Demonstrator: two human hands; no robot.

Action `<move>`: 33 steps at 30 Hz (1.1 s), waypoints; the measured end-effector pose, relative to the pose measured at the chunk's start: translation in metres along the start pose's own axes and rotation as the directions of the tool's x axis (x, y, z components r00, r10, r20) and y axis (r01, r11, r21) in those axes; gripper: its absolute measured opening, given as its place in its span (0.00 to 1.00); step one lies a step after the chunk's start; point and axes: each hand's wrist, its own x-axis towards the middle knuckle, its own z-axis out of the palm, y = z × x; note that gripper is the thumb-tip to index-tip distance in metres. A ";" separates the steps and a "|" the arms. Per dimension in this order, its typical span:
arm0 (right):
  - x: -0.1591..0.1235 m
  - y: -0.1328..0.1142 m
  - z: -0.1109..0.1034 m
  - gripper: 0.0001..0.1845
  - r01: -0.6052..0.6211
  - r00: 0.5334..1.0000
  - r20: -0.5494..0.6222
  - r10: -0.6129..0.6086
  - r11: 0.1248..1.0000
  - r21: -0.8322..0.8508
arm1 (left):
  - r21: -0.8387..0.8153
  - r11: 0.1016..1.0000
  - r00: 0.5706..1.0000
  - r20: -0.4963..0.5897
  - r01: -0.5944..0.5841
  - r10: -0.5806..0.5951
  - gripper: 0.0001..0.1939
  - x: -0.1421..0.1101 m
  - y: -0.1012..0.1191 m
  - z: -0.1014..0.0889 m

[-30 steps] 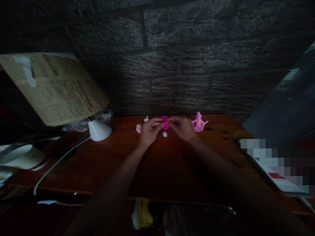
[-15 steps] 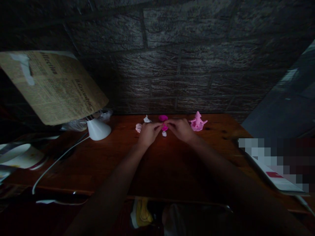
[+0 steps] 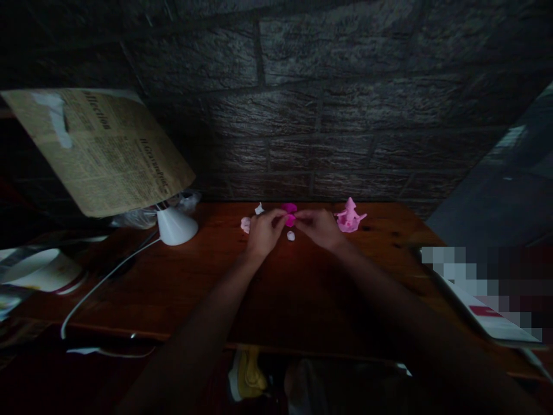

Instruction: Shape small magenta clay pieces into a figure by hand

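Note:
Both hands meet over the wooden table, pinching a small magenta piece (image 3: 290,221) that looks like soft modelling clay. My left hand (image 3: 266,229) is closed on its left side, thumb and index finger together. From the right, my right hand (image 3: 318,225) pinches the same piece. Just behind it lies another magenta lump (image 3: 289,207). A small whitish ball (image 3: 291,236) sits in front of the fingers. Beside my left hand are a pale pink lump (image 3: 245,225) and a small white piece (image 3: 259,208). A pink figure with a pointed top (image 3: 349,217) stands right of my right hand.
A lamp with a newsprint shade (image 3: 112,150) and white base (image 3: 176,226) stands at left, its cord trailing forward. A white paper-like cup (image 3: 45,271) is at far left. A partly blurred-out flat object (image 3: 479,302) lies right. The stone wall (image 3: 294,115) closes the back.
The view has shifted slightly, so everything sits a little further right. Both hands keep their pinch, and the magenta piece between the fingers has turned or changed shape a little.

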 end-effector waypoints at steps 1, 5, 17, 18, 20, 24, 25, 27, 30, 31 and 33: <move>0.000 -0.002 0.000 0.09 -0.008 1.000 -0.011 0.008 1.000 -0.017 | -0.012 1.000 1.000 -0.009 -0.004 0.004 0.08 0.000 0.000 0.000; -0.003 -0.011 -0.001 0.10 -0.037 0.999 -0.030 0.033 0.990 -0.135 | 0.039 0.999 0.998 0.044 -0.036 0.035 0.10 0.000 0.001 0.002; 0.000 -0.004 0.010 0.11 -0.069 0.990 -0.111 0.091 0.979 0.191 | -0.235 0.961 0.988 -0.019 0.145 -0.153 0.04 0.003 -0.006 0.007; 0.001 -0.002 0.010 0.11 -0.095 0.990 -0.087 0.115 0.974 0.208 | -0.263 0.954 0.988 -0.013 0.147 -0.156 0.04 0.003 -0.007 0.008; 0.002 0.002 0.010 0.11 -0.136 0.987 -0.054 0.149 0.971 0.198 | -0.273 0.953 0.991 0.000 0.129 -0.134 0.05 0.002 -0.008 0.010; 0.001 0.000 0.005 0.12 -0.100 0.993 -0.057 0.107 0.988 0.114 | -0.212 0.975 0.997 0.026 0.070 -0.066 0.09 0.003 -0.007 0.009; 0.000 -0.003 0.004 0.12 -0.079 0.994 -0.068 0.085 0.993 0.082 | -0.199 0.978 0.998 0.038 0.059 -0.053 0.10 0.003 -0.006 0.008; -0.001 -0.008 0.002 0.11 -0.061 0.994 -0.091 0.063 0.998 0.021 | -0.183 0.982 0.998 0.055 0.050 -0.040 0.10 0.003 -0.006 0.007; -0.002 -0.013 0.001 0.11 -0.059 0.992 -0.113 0.057 0.998 -0.011 | -0.195 0.979 0.998 0.031 0.059 -0.054 0.09 0.003 -0.007 0.007; -0.002 -0.013 0.001 0.11 -0.055 0.992 -0.116 0.054 0.998 -0.003 | -0.215 0.974 0.998 0.013 0.068 -0.067 0.09 0.002 -0.007 0.008; -0.002 -0.012 0.002 0.12 -0.041 0.992 -0.115 0.045 0.998 0.037 | -0.292 0.951 0.994 -0.006 0.104 -0.111 0.09 0.002 -0.007 0.010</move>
